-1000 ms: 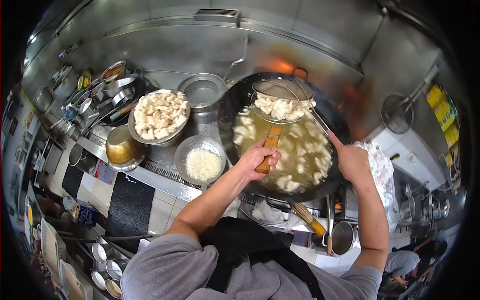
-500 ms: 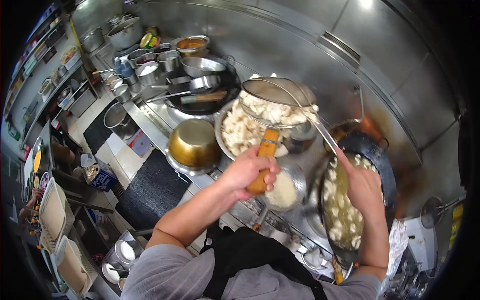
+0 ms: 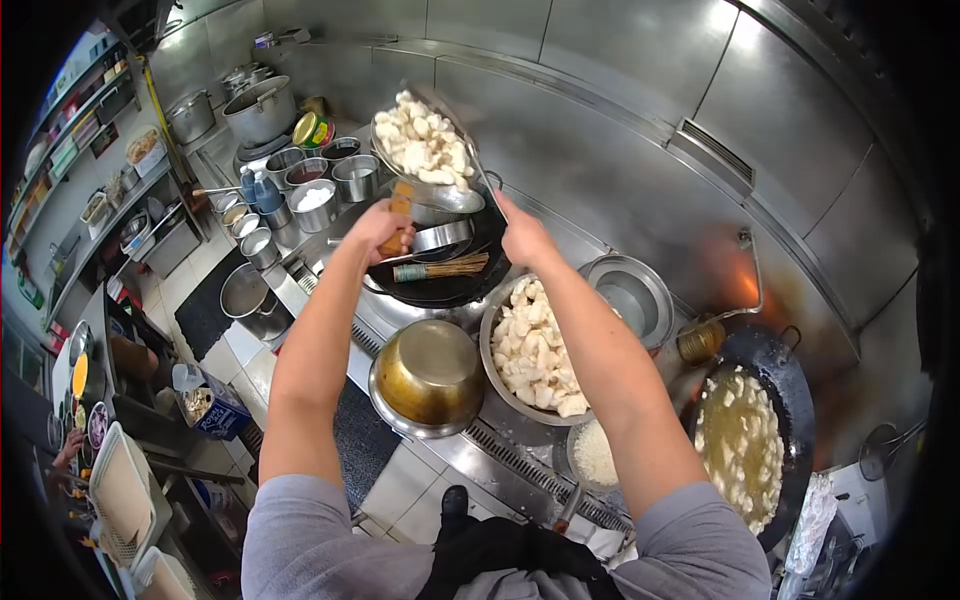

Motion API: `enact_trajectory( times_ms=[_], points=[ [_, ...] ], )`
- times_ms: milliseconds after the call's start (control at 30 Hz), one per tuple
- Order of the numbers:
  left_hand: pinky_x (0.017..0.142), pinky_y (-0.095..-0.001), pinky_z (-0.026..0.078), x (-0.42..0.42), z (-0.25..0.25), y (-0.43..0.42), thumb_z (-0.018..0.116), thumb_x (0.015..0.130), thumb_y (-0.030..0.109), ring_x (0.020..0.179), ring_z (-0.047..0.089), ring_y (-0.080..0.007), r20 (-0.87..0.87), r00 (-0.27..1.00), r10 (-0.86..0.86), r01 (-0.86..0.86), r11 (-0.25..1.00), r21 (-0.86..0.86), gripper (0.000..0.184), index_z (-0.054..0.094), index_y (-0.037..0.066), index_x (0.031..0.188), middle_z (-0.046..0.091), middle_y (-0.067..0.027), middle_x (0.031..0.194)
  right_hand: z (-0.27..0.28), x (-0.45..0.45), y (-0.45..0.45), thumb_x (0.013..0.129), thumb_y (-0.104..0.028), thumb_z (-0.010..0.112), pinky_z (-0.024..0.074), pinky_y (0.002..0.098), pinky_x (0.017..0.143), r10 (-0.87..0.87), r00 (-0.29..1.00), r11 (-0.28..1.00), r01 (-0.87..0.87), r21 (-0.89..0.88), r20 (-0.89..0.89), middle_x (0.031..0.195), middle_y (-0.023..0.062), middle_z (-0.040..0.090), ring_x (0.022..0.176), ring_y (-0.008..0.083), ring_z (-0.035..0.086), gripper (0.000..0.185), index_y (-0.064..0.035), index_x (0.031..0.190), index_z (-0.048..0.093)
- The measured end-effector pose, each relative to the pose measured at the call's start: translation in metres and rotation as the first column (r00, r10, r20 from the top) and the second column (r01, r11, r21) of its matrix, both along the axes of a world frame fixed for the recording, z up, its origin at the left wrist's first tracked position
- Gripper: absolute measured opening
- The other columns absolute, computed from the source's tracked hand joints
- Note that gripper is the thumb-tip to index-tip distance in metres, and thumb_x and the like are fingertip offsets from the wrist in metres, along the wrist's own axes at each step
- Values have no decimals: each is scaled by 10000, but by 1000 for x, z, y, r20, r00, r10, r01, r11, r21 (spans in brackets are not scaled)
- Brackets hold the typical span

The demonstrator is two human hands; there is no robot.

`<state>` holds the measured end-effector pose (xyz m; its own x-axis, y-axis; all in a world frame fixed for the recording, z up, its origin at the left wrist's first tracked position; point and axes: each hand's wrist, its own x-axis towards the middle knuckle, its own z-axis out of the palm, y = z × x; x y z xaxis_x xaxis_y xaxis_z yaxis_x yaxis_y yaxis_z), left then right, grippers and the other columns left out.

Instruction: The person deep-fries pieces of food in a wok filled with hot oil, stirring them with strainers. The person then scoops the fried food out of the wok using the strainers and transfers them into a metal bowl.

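Note:
My left hand (image 3: 385, 230) grips the wooden handle (image 3: 400, 212) of a strainer. The strainer's basket is heaped with pale, lumpy fried-looking pieces (image 3: 420, 140) and is raised and tilted over the back-left stove. My right hand (image 3: 525, 238) is closed around a thin metal handle (image 3: 486, 172) that runs up along the right side of the pieces; its far end is partly hidden. Below the strainer are a metal bowl (image 3: 455, 200), a small metal pan (image 3: 440, 237) and a bamboo brush (image 3: 440, 268) in a dark wok (image 3: 480, 290).
A large bowl (image 3: 487, 345) of similar pieces stands by my right forearm, beside an upturned brass-coloured bowl (image 3: 428, 370). At right, a black wok (image 3: 795, 440) contains oil and frying pieces, with flame behind. Several metal seasoning pots (image 3: 312, 205) stand at left.
Both hands have swung left and away from my body, carrying the loaded strainer from above the large bowl to over the left stove. The camera view has also shifted.

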<state>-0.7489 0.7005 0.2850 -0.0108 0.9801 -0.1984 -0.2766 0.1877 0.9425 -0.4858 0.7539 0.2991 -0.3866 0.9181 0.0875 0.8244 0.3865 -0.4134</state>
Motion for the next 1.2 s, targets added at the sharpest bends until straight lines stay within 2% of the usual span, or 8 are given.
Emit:
enact_trajectory(
  times_ms=[67,133,167,233,300,867,1033,1200],
  points=[
    [429,-320,444,-36,-16,15,538,827,-23,495,498,-141,-319,946,52,-43,998,37,354,389,42,1142,491,-60,657,-22,-30,36,820,-41,466,451,455,960,18,989,1000,-18,5,-149,1265,188,586,1161,344,569,760,-305,1499,249],
    [520,-388,511,-62,-36,31,537,813,9,615,625,-222,-724,687,64,-73,997,19,535,334,43,1307,599,-135,724,-34,-45,54,825,-46,461,432,448,991,-156,965,986,141,-87,-212,1306,200,554,1194,354,546,747,-290,1499,250],
    [520,-388,511,-66,-60,43,537,813,9,615,625,-222,-726,685,54,-67,998,10,535,334,43,1307,599,-135,724,-42,-48,54,825,-46,461,432,448,991,-164,963,985,146,-96,-214,1306,200,554,1194,354,546,747,-290,1499,250],
    [697,-464,540,-69,-102,55,509,833,48,839,686,-325,-981,52,185,-103,978,179,550,310,74,1345,659,-238,903,-55,-52,48,832,-60,462,426,442,1002,-153,983,974,133,-183,-100,1318,208,543,1218,358,528,729,-277,1496,256],
    [850,-496,514,-29,-106,47,471,902,148,1001,650,-371,-999,-18,-44,-258,966,-38,701,131,198,1514,584,-273,1156,-95,-57,50,837,-32,432,414,407,1019,-164,974,940,107,-325,-156,1329,237,522,1230,364,516,702,-198,1496,259],
    [801,-464,543,18,-129,7,464,919,90,953,664,-355,-994,-77,-75,-284,957,-50,759,61,298,1528,522,-205,1158,-143,-12,34,837,1,401,371,375,1066,-181,949,944,93,-317,-259,1413,190,457,1284,328,467,703,-195,1499,269],
    [807,-464,537,22,-112,-7,454,921,90,949,665,-337,-991,-114,-72,-197,979,-49,758,71,342,1525,525,-185,1134,-128,12,41,834,-19,432,393,409,1047,-171,973,954,125,-271,-153,1395,203,471,1259,342,490,733,-257,1503,251],
    [788,-506,529,21,-120,-15,503,859,86,927,659,-400,-996,-41,78,-160,984,84,791,126,331,1510,542,-237,1175,-39,71,-34,876,28,431,373,370,1057,-203,922,970,142,-199,-330,1425,229,431,1289,367,454,692,-192,1507,251]
  ],
)
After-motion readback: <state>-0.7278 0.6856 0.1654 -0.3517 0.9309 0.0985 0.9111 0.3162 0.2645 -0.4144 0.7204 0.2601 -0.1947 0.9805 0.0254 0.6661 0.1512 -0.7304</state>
